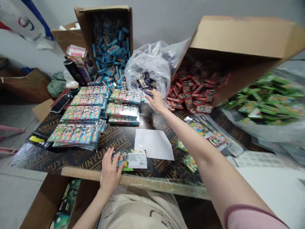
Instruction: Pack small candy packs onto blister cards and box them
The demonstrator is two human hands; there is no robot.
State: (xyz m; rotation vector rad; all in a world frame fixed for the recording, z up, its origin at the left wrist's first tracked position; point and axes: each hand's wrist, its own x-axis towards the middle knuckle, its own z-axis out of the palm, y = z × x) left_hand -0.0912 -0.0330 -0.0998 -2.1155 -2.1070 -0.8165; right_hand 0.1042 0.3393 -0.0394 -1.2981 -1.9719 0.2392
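Observation:
My left hand [111, 173] lies at the table's front edge, fingers spread over the left end of a flat printed packaging bag [122, 158]. A white label with a barcode [138, 160] is on that bag. Farther off, my right hand [156, 100] reaches to the mouth of a clear plastic bag [152, 60] of small dark purple packets [145, 81]. Its fingertips close on one dark purple packet [149, 93], partly hidden by the fingers. Between the hands lies a white sheet of paper [153, 143].
Stacks of colourful flat packs [81, 114] stand on the left. Tipped cartons hold blue packets [111, 51] and red packets [190, 90]. Green packets [269, 98] fill a bag at right. A phone [60, 103] and black bottle [75, 72] are at far left; an open carton [45, 197] stands below.

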